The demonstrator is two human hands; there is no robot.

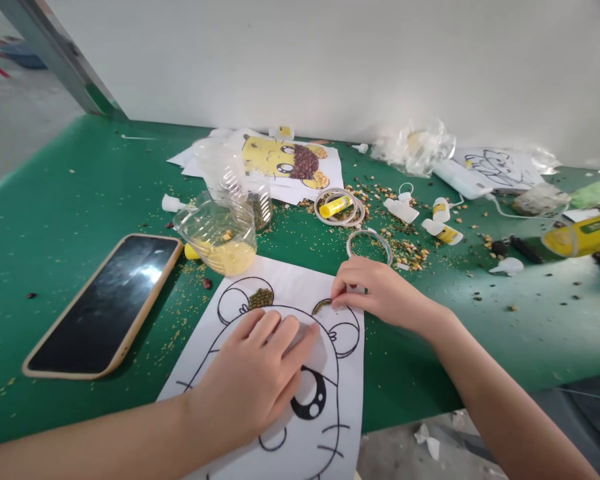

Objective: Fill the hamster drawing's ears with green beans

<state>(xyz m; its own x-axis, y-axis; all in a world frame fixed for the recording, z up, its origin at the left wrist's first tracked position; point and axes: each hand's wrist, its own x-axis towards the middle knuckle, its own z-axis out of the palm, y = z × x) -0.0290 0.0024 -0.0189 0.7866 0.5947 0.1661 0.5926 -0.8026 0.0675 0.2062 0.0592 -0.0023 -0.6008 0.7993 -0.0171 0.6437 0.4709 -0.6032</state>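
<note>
A line drawing of a round-eared animal's head (325,427) lies on white paper before me. Across its forehead rests my left hand (257,363), fingers spread and index stretched toward the right ear. My right hand (367,287) is pinched at the top of that ear; whatever its fingertips hold is hidden or too small to name. A thin row of green beans (323,305) lines the ear's upper edge beside those fingertips. Inside the left ear sits a larger patch of green beans (261,298). Above the paper stands a clear plastic cup (215,230) with small yellow grains (235,258).
A phone (107,307) lies at left. Behind are a seed-covered picture (275,160), tape rings (370,243), small glue bottles (443,232) and a crumpled plastic bag (413,147). Loose seeds (405,253) litter the green table (410,380). A yellow bottle (583,233) lies at right.
</note>
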